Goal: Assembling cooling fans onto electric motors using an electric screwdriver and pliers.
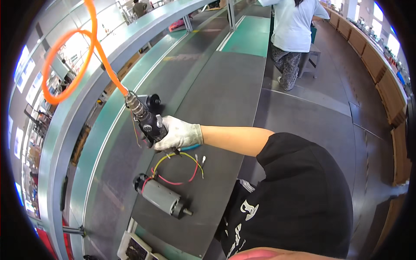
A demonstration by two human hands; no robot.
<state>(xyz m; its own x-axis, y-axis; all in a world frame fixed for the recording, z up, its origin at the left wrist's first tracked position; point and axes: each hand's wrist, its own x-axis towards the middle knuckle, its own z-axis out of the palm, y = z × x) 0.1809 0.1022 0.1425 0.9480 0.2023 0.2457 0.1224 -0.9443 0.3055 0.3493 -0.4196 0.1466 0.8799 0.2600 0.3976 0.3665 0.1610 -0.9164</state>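
Note:
My right hand (pixel 177 133), in a whitish knit glove, is closed around a black air tool (pixel 152 125) with a metal coupling at its top. An orange coiled air hose (pixel 113 78) runs up from that coupling. Nearer to me lies a grey cylindrical motor (pixel 161 197) with black ends and a short metal shaft. From its far end, yellow-green and red wires (pixel 190 157) loop out, ending in small terminals. A blue strip (pixel 190 147) shows beneath the glove. Behind the tool sits a black round part (pixel 153 101), partly covered. My left hand is not in view.
The motor lies on a dark mat (pixel 216 108) over a long green bench (pixel 249 34). A metal rail (pixel 60 130) curves along the left. A white-framed box (pixel 135 248) stands at the near edge. Ahead is a person in a light shirt (pixel 292 28) beside a stool (pixel 310 58). Cardboard boxes (pixel 373 65) line the right.

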